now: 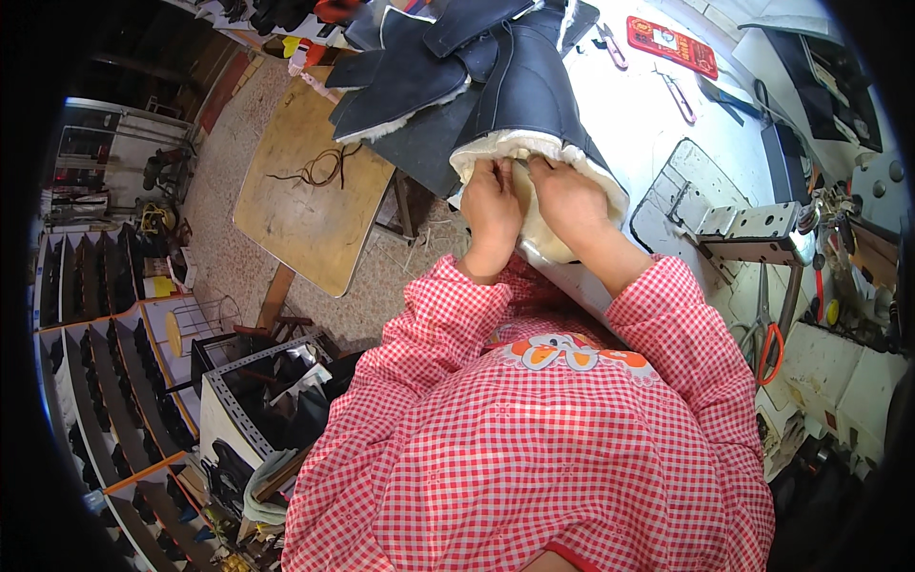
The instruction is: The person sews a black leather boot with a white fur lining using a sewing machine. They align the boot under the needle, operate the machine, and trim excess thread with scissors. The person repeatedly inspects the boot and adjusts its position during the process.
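Note:
A black leather piece with cream fleece lining (534,86), shaped like a boot upper, lies on the white worktable in front of me. My left hand (491,205) pinches the fleece edge nearest me, fingertips pressed together. Close beside it my right hand (569,200) grips the same edge, thumb and fingers closed on the lining. Both sets of fingertips are partly hidden in the fleece. More black fleece-lined pieces (405,81) are heaped just left of it, on a dark flat surface.
Two thread snips (679,97) and a red card (672,45) lie at the far right of the worktable. A sewing machine (753,229) stands to my right, with orange-handled scissors (770,348) near it. At left is a wooden board (310,210) with dark cords (324,170).

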A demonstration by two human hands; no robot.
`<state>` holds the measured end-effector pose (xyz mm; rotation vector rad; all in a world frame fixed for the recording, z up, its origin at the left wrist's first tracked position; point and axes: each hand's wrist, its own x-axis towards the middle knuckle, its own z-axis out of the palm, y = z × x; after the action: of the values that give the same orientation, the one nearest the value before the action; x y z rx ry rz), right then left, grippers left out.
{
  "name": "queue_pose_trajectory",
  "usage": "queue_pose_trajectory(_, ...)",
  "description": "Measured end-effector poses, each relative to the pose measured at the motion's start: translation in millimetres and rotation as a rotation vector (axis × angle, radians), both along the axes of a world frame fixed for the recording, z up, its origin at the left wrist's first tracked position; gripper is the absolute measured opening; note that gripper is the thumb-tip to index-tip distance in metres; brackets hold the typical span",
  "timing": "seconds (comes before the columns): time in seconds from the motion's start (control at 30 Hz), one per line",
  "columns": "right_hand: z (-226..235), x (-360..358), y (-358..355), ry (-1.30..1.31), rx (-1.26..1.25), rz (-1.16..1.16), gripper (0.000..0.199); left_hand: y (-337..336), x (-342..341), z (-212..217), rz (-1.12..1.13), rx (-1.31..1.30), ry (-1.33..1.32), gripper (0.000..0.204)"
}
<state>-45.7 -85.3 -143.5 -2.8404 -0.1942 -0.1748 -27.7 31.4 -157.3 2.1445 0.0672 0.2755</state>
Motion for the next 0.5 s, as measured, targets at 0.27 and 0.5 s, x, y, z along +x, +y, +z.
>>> queue_pose_trajectory(0.27,-6,-2,-4,0.109,0.11,-0.071,0.027,21,-8,-5,-0.091,-0.197,0.034,0.011)
queue_pose_trajectory(0.5,-18,-6,-10,-0.045,0.222,-0.036,0.028,79,-50,58,-0.505,0.576,0.062,0.013)
